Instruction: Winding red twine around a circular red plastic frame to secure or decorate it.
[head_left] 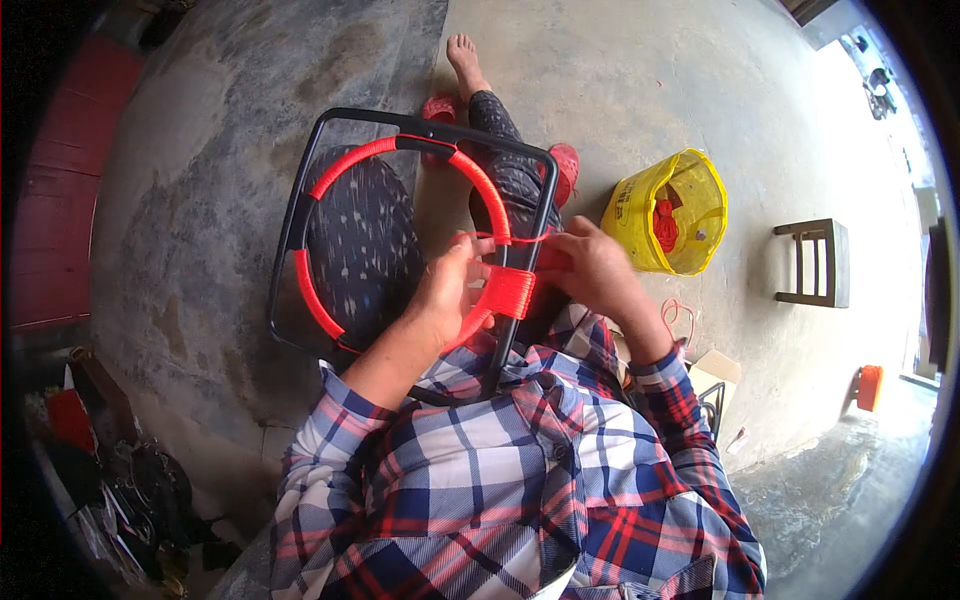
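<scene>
At frame centre, my left hand pinches the hoop, right hand grips taut cord; slack could loosen the wraps.

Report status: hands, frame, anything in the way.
Left hand and right hand gripping red cord wrap on black metal frame. Nothing blocking.

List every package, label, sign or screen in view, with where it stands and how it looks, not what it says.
Yellow plastic bag: on the concrete floor right of the right hand, open-topped, dark print on its side, red cord inside.
Cardboard box: on the floor by the right elbow, small, plain brown, partly hidden.
No signs or screens visible.
</scene>
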